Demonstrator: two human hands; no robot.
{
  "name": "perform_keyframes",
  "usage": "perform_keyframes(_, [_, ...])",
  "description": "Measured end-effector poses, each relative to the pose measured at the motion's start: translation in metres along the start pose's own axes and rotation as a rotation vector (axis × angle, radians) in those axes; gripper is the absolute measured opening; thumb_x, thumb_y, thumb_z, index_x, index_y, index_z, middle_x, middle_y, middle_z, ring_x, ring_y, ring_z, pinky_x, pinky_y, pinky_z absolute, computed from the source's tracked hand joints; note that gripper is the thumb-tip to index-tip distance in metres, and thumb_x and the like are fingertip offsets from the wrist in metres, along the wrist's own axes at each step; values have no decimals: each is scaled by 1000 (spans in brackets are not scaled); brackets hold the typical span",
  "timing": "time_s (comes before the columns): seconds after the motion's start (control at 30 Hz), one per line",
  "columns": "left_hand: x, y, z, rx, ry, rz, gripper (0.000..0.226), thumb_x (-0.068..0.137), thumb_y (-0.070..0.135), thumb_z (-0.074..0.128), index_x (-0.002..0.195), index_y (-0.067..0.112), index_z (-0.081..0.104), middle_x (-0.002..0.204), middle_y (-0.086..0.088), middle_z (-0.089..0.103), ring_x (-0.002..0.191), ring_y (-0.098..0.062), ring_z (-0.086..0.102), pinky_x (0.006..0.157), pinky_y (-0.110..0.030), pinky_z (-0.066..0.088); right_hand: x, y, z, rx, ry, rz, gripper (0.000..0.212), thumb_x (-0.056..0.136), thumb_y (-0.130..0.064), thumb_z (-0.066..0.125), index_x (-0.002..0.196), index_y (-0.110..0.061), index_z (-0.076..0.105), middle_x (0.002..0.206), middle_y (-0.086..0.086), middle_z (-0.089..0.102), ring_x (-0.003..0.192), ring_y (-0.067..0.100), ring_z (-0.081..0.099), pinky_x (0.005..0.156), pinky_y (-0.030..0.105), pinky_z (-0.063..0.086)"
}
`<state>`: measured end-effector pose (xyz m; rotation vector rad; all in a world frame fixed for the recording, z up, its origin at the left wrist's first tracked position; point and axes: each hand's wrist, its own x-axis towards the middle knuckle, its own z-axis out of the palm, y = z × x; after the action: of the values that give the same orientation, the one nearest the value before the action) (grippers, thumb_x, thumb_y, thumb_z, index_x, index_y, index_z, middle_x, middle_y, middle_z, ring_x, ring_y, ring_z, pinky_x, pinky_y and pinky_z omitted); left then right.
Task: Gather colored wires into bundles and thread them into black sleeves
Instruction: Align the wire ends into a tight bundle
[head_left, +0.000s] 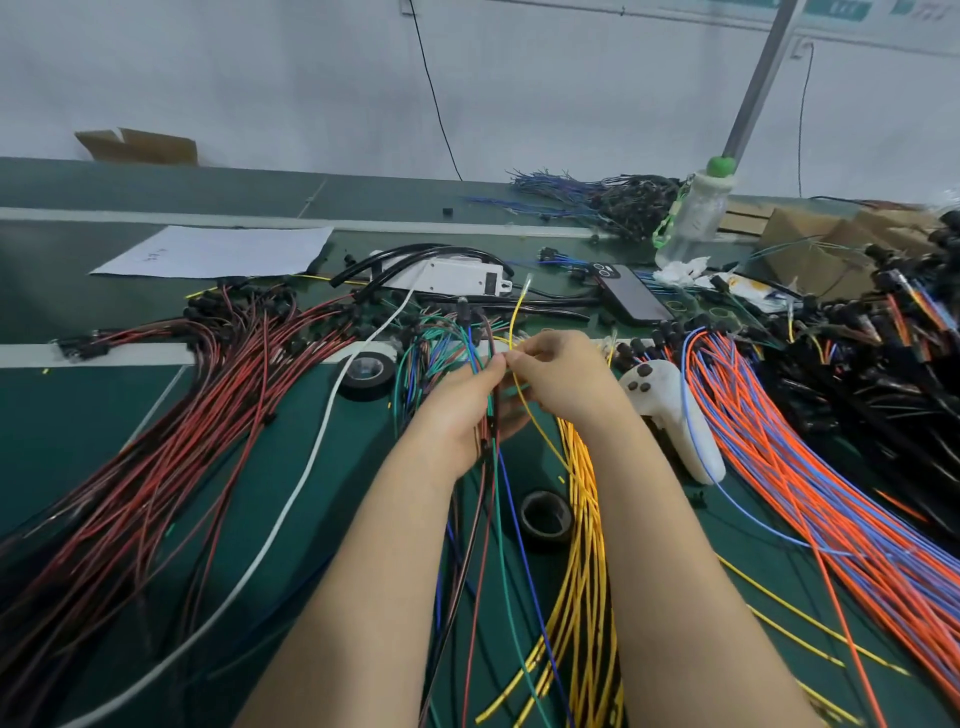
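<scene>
The yellow wire (514, 317) stands up between both hands over the middle of the tabletop (78, 405), its tail running down towards the yellow pile (584, 519). The right hand (563, 376) has its grip pinched together on this wire. The left hand (462, 410) has its grip clamped round a bundle (491, 457) of green, blue and dark wires. The step in hand looks like adding the yellow wire to the bundle. To do it well, lay it flat beside the others, line up the tips, and hold the left grip firm so nothing slips or crosses. Black tubing (353, 273), likely the sleeves, lies further back. Red wires (182, 415) spread left, orange wires (779, 441) right.
</scene>
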<state>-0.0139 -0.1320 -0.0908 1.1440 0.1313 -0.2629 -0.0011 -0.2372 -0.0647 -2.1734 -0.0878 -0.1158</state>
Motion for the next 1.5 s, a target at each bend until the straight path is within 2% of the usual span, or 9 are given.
perform_keyframes(0.23, [0,1,1,-56,35,47,26,101,21,42,86,17,64,59,4,67,51,-7,64,56,-23,57,-3,-6,-5,38,-126,57,19,95,-14,54,99,0,67,59,5,57,48,11,52,53,20,50])
perform_keyframes(0.43, [7,10,-10,-258,105,135,22,102,17,38,87,11,53,77,0,74,67,-10,70,72,-30,55,-10,-9,-23,-130,-460,27,19,91,-18,62,90,-1,69,73,4,68,46,3,53,46,12,45])
perform_keyframes(0.53, [7,11,-9,-338,91,117,20,102,16,36,90,10,50,76,-3,73,66,-11,70,64,-27,58,-11,-12,-20,-232,-566,19,15,92,-20,62,89,-7,69,71,0,67,44,1,51,47,13,44])
perform_keyframes(0.7, [6,14,-6,-446,140,66,24,101,9,38,81,5,50,58,-8,64,39,-7,54,42,-16,46,-10,-9,-19,-516,-471,-28,20,85,-31,69,74,-18,58,62,-3,55,55,11,50,50,21,39])
perform_keyframes(0.83, [5,15,-4,-416,146,63,26,102,9,35,80,5,49,58,-6,59,35,-6,42,37,-14,37,-13,-8,-19,-433,-611,27,17,90,-20,61,74,-17,64,40,-11,54,36,0,46,42,13,39])
perform_keyframes(1.0, [1,10,-4,-104,103,65,30,103,21,33,92,10,59,94,-3,68,76,-11,63,68,-25,52,-9,-6,-20,-86,-263,-21,22,93,-13,58,71,-15,60,60,2,63,49,14,48,52,23,43])
perform_keyframes(1.1, [-5,8,3,-57,36,42,25,102,23,38,98,12,61,86,0,66,78,-13,64,77,-31,53,-4,-5,-18,21,-26,-48,24,93,-18,56,70,-18,59,60,-1,62,49,9,46,51,22,37])
perform_keyframes(1.3, [-7,7,12,-87,10,48,24,102,22,39,106,14,61,54,5,63,56,-8,62,60,-27,58,-4,-11,-10,30,-113,4,24,97,-18,51,90,-4,70,56,-1,60,31,-2,43,36,10,31])
perform_keyframes(1.5, [-5,15,6,-214,80,102,23,103,20,37,86,15,52,78,3,72,54,-6,64,42,-17,47,-13,-21,-22,-148,-344,11,27,93,-22,57,92,2,69,76,20,69,53,18,42,48,22,37])
